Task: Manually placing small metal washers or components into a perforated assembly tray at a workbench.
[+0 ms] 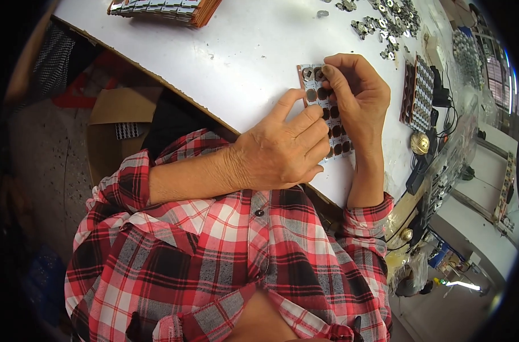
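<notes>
On the white table lies a panel of small circuit boards [337, 130], with rows of dark round spots. Two silvery metal pieces sit in its far row. My left hand [285, 142] rests over the panel's left side, back up and fingers apart, one fingertip at the left edge. Part of the panel is hidden under it. At the far right corner my right hand [359, 91] holds thumb and forefinger pinched close over the surface. Whatever is between those fingertips is too small or covered to make out.
Small metal pieces [393, 23] lie scattered at the far right. A stack of panels [180, 10] sits at the far left. More panels [420, 94] stand at right beside a gold-coloured ball [419, 143] and black cables. Below the table edge is an open cardboard box [108, 114].
</notes>
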A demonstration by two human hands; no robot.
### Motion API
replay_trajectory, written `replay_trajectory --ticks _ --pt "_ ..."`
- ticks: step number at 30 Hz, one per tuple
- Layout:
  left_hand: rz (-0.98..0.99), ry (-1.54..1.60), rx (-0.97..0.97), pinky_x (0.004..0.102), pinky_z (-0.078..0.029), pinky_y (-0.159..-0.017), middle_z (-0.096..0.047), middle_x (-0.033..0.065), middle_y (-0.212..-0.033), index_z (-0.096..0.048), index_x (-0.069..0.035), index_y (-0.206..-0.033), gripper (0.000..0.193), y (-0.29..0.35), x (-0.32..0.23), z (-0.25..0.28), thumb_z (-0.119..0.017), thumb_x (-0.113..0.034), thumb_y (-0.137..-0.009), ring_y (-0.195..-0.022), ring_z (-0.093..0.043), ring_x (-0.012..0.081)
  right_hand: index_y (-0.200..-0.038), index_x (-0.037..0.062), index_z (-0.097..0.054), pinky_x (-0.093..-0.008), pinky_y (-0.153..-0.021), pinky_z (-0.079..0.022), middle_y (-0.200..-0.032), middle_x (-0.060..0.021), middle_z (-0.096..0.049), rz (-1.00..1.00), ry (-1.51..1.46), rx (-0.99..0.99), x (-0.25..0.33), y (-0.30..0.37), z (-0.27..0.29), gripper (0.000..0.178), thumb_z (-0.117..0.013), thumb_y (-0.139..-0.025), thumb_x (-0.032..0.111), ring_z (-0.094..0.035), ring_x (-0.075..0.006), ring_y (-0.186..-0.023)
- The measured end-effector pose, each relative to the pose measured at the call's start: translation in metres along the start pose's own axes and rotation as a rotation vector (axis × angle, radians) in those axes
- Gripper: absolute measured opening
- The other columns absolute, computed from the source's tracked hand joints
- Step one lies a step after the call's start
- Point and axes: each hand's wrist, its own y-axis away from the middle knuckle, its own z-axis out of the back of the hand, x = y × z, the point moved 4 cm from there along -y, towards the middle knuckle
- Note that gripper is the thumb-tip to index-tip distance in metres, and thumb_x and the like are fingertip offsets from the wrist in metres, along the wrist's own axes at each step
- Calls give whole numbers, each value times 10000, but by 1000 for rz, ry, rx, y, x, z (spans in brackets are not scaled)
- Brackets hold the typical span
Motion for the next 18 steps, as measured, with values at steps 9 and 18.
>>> replay_trajectory --ticks 9,18 --pt "12 43 47 574 -432 -1078 -603 128 -1029 -649 -20 -936 462 2 -1 -1 -829 -310 -624 -1126 -596 305 -1017 -14 -692 -227 -653 -522 -828 -11 -705 190 294 -42 7 7 -1 75 -718 -952 14 -640 -69 -712" --pt "64 79 18 583 -418 -1081 -635 202 -1150 -642 -3 -935 456 0 -1 0 -821 -293 -633 -1228 -583 364 -1038 -10 -766 -212 -756 -498 -898 -6 -707 65 26 68 0 4 6 119 -727 -925 -14 -637 -63 -823"
